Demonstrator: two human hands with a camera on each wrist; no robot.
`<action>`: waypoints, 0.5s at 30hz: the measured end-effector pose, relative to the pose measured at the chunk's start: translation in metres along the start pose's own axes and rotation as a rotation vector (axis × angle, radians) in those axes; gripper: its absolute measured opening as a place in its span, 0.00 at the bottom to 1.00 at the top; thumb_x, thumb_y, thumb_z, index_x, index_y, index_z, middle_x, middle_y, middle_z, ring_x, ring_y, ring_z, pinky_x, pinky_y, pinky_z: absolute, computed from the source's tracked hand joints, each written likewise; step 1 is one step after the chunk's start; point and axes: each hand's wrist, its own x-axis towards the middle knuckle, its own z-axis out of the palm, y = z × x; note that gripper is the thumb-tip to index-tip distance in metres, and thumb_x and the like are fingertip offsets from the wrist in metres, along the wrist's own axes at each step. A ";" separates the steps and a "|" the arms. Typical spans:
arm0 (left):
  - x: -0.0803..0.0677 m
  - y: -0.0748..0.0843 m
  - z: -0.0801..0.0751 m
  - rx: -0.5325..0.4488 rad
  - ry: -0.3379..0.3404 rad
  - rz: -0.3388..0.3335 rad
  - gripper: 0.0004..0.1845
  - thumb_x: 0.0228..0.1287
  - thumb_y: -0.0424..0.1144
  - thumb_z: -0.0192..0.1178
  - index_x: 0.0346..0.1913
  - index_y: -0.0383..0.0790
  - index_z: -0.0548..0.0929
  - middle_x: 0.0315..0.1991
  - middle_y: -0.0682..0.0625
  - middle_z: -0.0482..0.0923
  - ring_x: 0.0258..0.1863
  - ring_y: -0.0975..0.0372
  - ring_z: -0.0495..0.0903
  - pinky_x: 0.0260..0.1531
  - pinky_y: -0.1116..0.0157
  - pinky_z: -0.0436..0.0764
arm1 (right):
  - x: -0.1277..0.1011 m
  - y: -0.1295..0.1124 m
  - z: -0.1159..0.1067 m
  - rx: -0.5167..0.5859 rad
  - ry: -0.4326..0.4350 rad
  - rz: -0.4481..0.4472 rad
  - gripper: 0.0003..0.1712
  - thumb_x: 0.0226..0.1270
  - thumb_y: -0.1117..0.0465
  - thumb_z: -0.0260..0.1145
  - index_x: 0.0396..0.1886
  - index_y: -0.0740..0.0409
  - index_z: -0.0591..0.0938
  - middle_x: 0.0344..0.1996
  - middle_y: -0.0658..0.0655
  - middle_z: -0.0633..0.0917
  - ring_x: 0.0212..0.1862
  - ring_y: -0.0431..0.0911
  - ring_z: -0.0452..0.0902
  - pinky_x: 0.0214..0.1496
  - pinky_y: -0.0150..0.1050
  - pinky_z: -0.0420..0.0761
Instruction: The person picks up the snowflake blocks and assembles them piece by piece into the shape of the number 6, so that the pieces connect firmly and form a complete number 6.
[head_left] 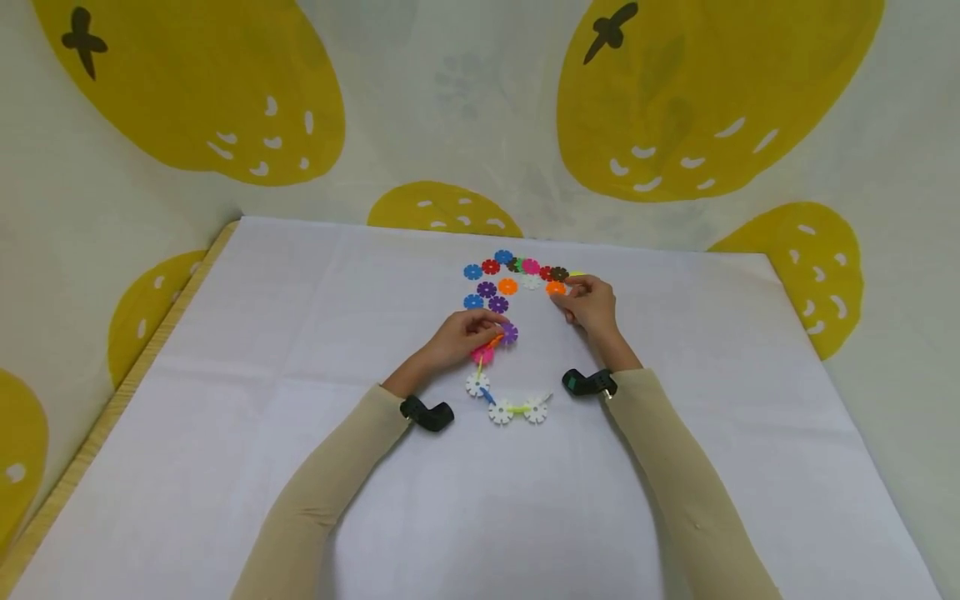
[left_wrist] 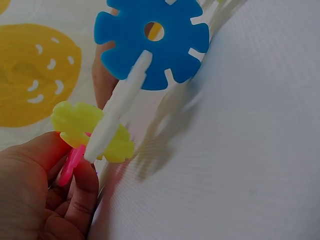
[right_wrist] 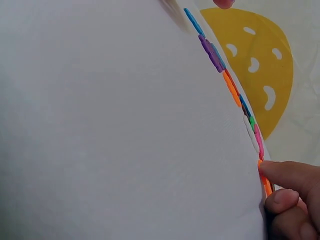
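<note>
The white table (head_left: 225, 467) is lying open on the near half and toward both side edges; the discs are occupying only a small patch just short of the far edge, near its middle. A wooden strip (head_left: 112, 408) is running along the left edge.

The left hand (head_left: 459, 335) is reaching in from the near-left, its fingers curling around the upper end of the linked chain (head_left: 501, 392), pinching a pink disc (left_wrist: 70, 165) beside a yellow one (left_wrist: 82, 122). The chain is curving from that hand back toward the near side, ending in white discs (head_left: 517, 410) between the two wrists.

The right hand (head_left: 592, 304) is reaching in from the near-right, forefinger and thumb pinching the orange disc (head_left: 556, 288) at the right end of the loose cluster (head_left: 504, 275), which is lying flat on the cloth. The two hands are sitting near each other but apart.
</note>
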 end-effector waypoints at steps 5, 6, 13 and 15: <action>0.000 -0.001 0.001 0.000 -0.001 -0.005 0.15 0.71 0.36 0.58 0.56 0.35 0.81 0.43 0.45 0.82 0.37 0.59 0.77 0.39 0.72 0.77 | 0.000 0.001 -0.001 0.005 -0.005 0.002 0.25 0.60 0.60 0.73 0.55 0.64 0.79 0.24 0.52 0.73 0.11 0.37 0.67 0.16 0.26 0.69; 0.000 -0.001 0.001 -0.002 -0.002 -0.006 0.15 0.71 0.36 0.58 0.56 0.35 0.81 0.43 0.44 0.82 0.37 0.59 0.77 0.39 0.72 0.77 | 0.000 0.001 -0.001 0.002 -0.004 0.005 0.24 0.60 0.60 0.73 0.54 0.64 0.79 0.24 0.52 0.73 0.11 0.37 0.67 0.16 0.26 0.69; 0.000 -0.001 -0.001 0.000 -0.011 -0.008 0.14 0.71 0.37 0.58 0.56 0.36 0.81 0.43 0.45 0.82 0.37 0.59 0.77 0.39 0.72 0.76 | -0.002 -0.001 0.001 0.000 -0.006 0.029 0.24 0.58 0.62 0.74 0.54 0.63 0.78 0.30 0.53 0.73 0.13 0.37 0.69 0.19 0.25 0.71; 0.000 0.000 -0.002 0.004 -0.013 -0.005 0.15 0.71 0.37 0.58 0.56 0.36 0.81 0.43 0.45 0.82 0.37 0.59 0.77 0.39 0.72 0.76 | -0.003 -0.001 0.002 -0.003 -0.006 0.033 0.25 0.57 0.62 0.74 0.54 0.63 0.78 0.34 0.52 0.74 0.15 0.37 0.71 0.20 0.26 0.73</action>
